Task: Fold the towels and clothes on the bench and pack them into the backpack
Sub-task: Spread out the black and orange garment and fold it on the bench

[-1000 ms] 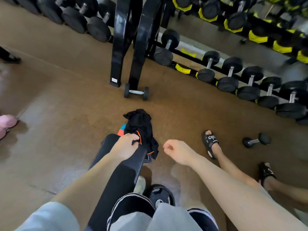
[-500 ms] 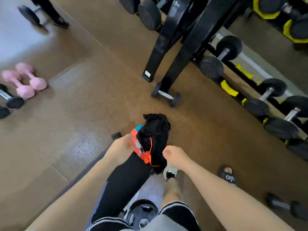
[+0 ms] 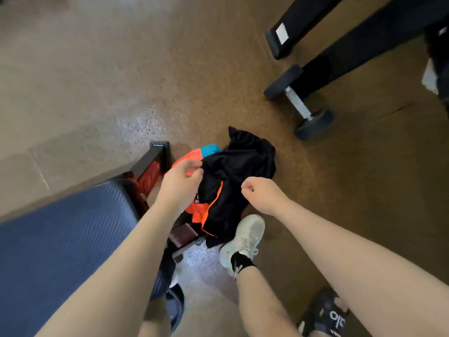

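A crumpled black garment with orange trim lies heaped at the end of the dark blue padded bench, on top of an orange and teal piece of clothing. My left hand reaches over the orange cloth and pinches the black garment's left edge with curled fingertips. My right hand is a loose fist at the garment's right edge, with no cloth showing in it. No backpack shows plainly.
The bench's red and black frame juts out at its far end. A dumbbell and two black rack legs stand on the brown floor at the upper right. My white shoe and another person's sandalled foot are below.
The view has swung down and closer to the bench end. My right hand came in from the open floor to the black garment's right edge. My left hand stays at the clothes.
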Motion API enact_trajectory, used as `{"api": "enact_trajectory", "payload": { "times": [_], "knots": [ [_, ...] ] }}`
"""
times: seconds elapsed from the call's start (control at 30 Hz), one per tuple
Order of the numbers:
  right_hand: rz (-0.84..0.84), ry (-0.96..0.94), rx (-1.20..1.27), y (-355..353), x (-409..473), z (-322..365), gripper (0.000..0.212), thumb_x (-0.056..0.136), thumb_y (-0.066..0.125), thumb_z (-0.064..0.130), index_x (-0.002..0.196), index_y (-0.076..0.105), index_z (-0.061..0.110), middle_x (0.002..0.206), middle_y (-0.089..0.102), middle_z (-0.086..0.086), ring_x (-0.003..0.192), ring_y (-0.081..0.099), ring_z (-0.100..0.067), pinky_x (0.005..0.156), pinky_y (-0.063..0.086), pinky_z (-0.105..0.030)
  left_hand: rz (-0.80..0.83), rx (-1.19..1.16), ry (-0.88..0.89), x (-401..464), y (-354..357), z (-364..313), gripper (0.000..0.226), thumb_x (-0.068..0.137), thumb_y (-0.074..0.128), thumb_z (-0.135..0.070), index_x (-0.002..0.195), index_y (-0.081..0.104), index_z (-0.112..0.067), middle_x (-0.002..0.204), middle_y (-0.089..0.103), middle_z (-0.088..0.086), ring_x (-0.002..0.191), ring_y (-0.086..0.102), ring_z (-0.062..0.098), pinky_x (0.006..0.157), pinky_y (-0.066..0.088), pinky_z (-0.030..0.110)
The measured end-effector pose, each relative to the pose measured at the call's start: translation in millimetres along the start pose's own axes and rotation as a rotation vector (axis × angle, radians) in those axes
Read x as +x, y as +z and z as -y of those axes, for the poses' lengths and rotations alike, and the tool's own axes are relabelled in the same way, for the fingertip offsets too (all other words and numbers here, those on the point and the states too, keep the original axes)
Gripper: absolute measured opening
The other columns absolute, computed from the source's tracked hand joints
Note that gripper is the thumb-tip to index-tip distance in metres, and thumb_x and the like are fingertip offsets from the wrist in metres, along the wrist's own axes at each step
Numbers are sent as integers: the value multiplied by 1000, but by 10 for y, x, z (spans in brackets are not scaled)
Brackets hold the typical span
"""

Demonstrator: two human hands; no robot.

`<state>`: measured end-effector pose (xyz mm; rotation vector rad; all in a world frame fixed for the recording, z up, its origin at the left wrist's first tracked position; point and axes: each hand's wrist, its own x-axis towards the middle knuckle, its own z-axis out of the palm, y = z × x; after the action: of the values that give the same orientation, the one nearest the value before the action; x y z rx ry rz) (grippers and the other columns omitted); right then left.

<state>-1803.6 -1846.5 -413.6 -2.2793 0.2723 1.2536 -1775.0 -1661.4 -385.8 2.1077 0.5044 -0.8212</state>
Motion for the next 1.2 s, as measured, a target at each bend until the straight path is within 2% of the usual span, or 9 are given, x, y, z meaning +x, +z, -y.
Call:
{"api": "enact_trajectory", "payload": {
  "times": [0.2,0.27,0.4,0.5,0.57,0.63,0.77,1.0,1.2],
  "knots": [
    [-143,-12,-19,667,1198,-377,30,95,47,26,120,57,13,126,52,-10,117,49,-29,97,43,-40,46,222,44,988,620,440,28,88,50,-11,114,62,-11,113,65,5,100,57,18,80,35,16],
    [-245,-55,-108,822,1579,-396,35,96,44,28,129,51,17,143,37,-7,130,35,-26,103,36,-40,18,278,41,1289,751,559,29,88,50,-14,115,62,-12,118,64,7,112,56,23,93,38,25],
    [-326,-157,-380,1059,2270,-404,54,99,37,33,148,17,23,158,7,0,145,2,-25,115,13,-41,5,392,70,1675,900,780,31,88,47,-15,116,61,-12,119,63,11,114,54,26,95,38,28],
    [-214,-131,-516,1218,2527,-525,62,98,39,31,150,6,20,154,24,-3,145,6,-27,115,-1,-47,-38,402,71,1755,918,876,31,88,47,-15,115,61,-13,119,63,9,114,53,25,92,34,24],
    [-177,-119,-631,1239,2511,-639,51,97,43,24,144,26,16,137,47,-7,137,25,-27,115,1,-49,-35,408,71,1731,921,928,31,88,46,-15,115,61,-14,119,63,8,114,53,24,90,34,24],
    [-149,-146,-643,1203,2397,-737,31,95,44,23,125,51,19,122,58,-5,127,39,-26,114,10,-46,-17,408,64,1665,943,945,31,88,46,-15,116,61,-14,119,63,9,114,54,25,92,37,25],
    [-81,-269,-134,972,1898,-755,20,89,55,22,106,63,16,111,64,-11,109,55,-31,92,42,-39,1,345,49,1405,928,835,30,89,47,-14,116,60,-12,118,63,9,111,55,24,88,34,21],
    [-106,-435,135,5,374,-324,17,89,59,14,105,64,7,95,60,0,94,56,-15,75,36,-17,208,128,113,483,505,262,26,92,51,-16,117,58,-12,106,63,0,88,54,10,69,33,13],
    [-9,-486,119,-858,-1098,238,16,90,57,8,93,65,22,86,57,4,86,52,1,71,38,-10,396,-193,123,-386,-238,-583,45,91,56,-19,134,43,-20,123,51,-4,114,46,5,85,29,5]
  ]
}}
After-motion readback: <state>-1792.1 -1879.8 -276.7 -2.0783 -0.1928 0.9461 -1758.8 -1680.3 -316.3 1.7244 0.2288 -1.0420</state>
